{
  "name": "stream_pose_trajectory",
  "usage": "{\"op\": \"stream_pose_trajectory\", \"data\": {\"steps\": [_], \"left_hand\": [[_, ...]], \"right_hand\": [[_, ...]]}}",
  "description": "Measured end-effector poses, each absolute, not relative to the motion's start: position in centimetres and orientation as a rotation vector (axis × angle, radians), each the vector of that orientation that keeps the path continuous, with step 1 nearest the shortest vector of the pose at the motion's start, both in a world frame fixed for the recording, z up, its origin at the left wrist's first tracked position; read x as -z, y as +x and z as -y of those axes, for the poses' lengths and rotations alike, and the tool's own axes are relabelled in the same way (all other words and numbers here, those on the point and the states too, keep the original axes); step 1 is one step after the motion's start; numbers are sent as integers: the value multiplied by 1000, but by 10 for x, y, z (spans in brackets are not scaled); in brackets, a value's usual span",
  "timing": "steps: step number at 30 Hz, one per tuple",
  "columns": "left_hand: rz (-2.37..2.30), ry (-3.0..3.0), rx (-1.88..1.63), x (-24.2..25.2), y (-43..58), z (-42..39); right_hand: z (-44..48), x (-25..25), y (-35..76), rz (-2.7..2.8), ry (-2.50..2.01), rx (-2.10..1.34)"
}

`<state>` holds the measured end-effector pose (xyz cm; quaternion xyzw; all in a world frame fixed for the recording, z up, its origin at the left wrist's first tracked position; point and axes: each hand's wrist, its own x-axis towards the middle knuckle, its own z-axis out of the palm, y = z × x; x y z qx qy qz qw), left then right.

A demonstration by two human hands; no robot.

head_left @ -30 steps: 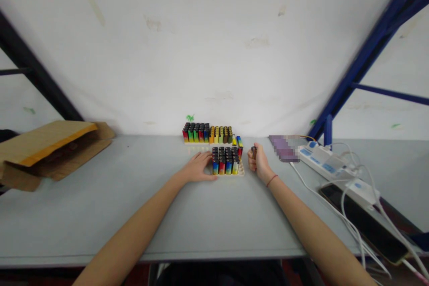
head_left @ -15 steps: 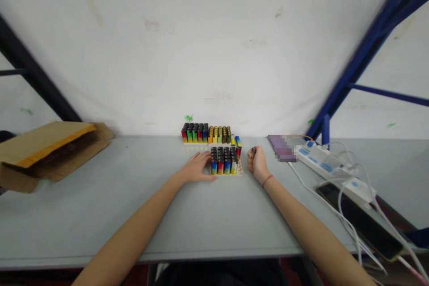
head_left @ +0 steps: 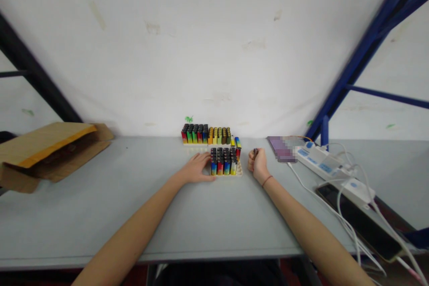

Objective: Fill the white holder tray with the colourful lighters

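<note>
A white tray (head_left: 239,171) on the grey table holds rows of upright lighters (head_left: 223,163) with black tops and multicoloured bodies. Bare slots show along its right end. My left hand (head_left: 196,168) grips the tray's left end, fingers at the back corner and thumb at the front. To the right of the tray and apart from it, my right hand (head_left: 258,165) is closed in a fist round a lighter (head_left: 255,153); only its dark top shows. Between tray and fist, toward the back, loose lighters (head_left: 238,143) lie on the table.
Behind, by the wall, stand black-topped lighters (head_left: 195,134) in a tray and a yellowish group of lighters (head_left: 219,135). An open cardboard mailer (head_left: 50,147) lies at the left. At the right are a purple pad (head_left: 279,145), a power strip (head_left: 321,165), white cables and a phone (head_left: 362,223).
</note>
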<state>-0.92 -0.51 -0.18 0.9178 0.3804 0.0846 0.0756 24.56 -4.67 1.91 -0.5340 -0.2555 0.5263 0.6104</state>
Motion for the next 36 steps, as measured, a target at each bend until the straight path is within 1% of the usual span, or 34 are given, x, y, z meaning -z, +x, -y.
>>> {"op": "stream_pose_trajectory", "data": {"steps": [9, 27, 30, 34, 36], "left_hand": [[-1153, 2761, -241, 2, -8, 5], [-1140, 2775, -255, 4, -9, 3], [-1151, 2772, -232, 2, -8, 4], [-1144, 2771, -218, 0, -8, 6], [-1151, 2766, -218, 0, -7, 6]], "right_hand": [[47, -19, 242, 617, -1287, -1208], [43, -13, 245, 708, -1195, -1191], [41, -17, 259, 917, -1145, -1115], [48, -35, 285, 1427, -1183, -932], [54, -45, 295, 1667, -1194, -923]]}}
